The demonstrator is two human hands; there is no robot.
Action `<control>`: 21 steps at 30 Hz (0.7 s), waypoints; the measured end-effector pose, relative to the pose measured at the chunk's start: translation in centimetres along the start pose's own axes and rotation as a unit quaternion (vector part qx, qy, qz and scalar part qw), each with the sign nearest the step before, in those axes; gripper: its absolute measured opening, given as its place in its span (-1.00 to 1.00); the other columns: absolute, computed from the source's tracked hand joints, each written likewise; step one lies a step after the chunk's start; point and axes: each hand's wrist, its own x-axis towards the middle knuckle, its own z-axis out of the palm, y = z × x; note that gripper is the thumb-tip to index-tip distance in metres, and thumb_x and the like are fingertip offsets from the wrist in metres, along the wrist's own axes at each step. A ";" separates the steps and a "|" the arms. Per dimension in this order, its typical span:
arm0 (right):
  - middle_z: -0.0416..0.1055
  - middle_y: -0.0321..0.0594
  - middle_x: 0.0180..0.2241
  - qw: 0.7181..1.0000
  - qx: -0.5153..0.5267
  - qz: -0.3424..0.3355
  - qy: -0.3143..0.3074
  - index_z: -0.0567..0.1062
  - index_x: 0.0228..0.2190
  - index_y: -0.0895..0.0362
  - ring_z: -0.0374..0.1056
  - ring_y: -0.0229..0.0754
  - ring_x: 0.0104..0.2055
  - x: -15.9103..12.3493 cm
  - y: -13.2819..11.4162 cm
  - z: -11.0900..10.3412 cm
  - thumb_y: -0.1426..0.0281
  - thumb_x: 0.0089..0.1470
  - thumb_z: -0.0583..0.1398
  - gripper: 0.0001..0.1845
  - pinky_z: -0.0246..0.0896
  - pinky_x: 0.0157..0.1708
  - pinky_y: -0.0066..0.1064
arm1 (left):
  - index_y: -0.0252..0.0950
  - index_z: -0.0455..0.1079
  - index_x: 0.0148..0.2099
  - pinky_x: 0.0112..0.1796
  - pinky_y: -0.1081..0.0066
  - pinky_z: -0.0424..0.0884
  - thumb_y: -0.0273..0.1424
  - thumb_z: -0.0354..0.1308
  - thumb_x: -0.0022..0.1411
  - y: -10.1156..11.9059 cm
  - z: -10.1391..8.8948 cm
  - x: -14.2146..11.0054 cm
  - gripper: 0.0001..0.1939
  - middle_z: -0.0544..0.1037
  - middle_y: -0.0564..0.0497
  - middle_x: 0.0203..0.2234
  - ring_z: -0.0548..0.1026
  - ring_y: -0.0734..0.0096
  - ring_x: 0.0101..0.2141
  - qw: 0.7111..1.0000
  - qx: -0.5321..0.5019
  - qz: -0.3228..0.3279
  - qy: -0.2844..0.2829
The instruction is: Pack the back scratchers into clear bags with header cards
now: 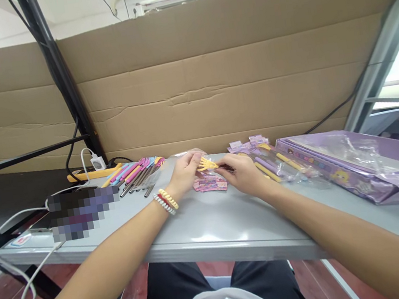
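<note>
Between my two hands is a yellow back scratcher (pixel 207 164) with a hand-shaped head. My right hand (pixel 241 172) pinches it just below the head, and its rod is mostly hidden behind my fingers. My left hand (pixel 185 173) is closed beside the head, with clear plastic film showing around its fingers; whether it grips the film, the head or both is hard to see. Just below them, pink printed cards (pixel 210 184) lie stacked on the table. Left of my left hand is a pile of loose back scratchers (pixel 138 173) in pink, blue and yellow with metal rods.
Bagged back scratchers (pixel 268 166) with purple header cards lie right of my right hand. Beyond them is an open purple printed box (pixel 344 177) with clear plastic in it. A charger (pixel 97 161), white cables and a blurred-out patch occupy the left. Cardboard (pixel 211 77) walls the back.
</note>
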 end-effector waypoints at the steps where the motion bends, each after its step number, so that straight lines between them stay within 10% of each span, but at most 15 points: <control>1: 0.39 -0.27 -0.55 1.000 0.010 0.017 -0.011 0.44 -0.41 0.14 0.22 -0.31 -0.55 0.1 -0.1 0.0 0.42 0.07 0.14 -0.92 0.10 -0.51 -0.48 | -0.37 0.35 -0.21 -0.57 0.54 0.41 -0.16 0.05 0.20 0.0 -0.1 0.1 -0.67 0.44 0.01 -0.48 0.47 0.48 -0.49 1.000 -0.012 -0.006 0.011; 6: 0.41 -0.27 -0.55 0.997 0.028 0.055 -0.048 0.46 -0.33 0.14 0.24 -0.31 -0.56 0.3 -0.2 -0.5 0.43 0.10 0.10 -0.86 0.10 -0.53 -0.49 | -0.38 0.36 -0.26 -0.59 0.54 0.40 -0.19 0.09 0.17 0.0 -0.9 0.7 -0.70 0.46 0.01 -0.48 0.44 0.52 -0.53 0.996 -0.046 -0.031 0.067; 13: 0.45 -0.20 -0.49 1.000 -0.020 -0.001 -0.005 0.49 -0.38 0.15 0.27 -0.27 -0.49 0.1 0.3 -0.4 0.44 0.09 0.12 -0.86 0.12 -0.47 -0.46 | -0.37 0.35 -0.29 -0.60 0.53 0.37 -0.19 0.09 0.15 0.1 -0.4 0.1 -0.70 0.51 -0.04 -0.47 0.48 0.45 -0.52 0.992 -0.087 -0.081 -0.027; 21: 0.43 -0.22 -0.50 1.000 0.016 -0.009 -0.024 0.51 -0.34 0.16 0.25 -0.30 -0.51 0.2 0.0 -0.5 0.46 0.06 0.14 -0.86 0.11 -0.51 -0.49 | -0.38 0.32 -0.29 -0.59 0.55 0.37 -0.25 0.09 0.16 0.4 -0.7 0.3 -0.75 0.50 -0.01 -0.52 0.47 0.50 -0.57 0.993 -0.090 -0.077 -0.002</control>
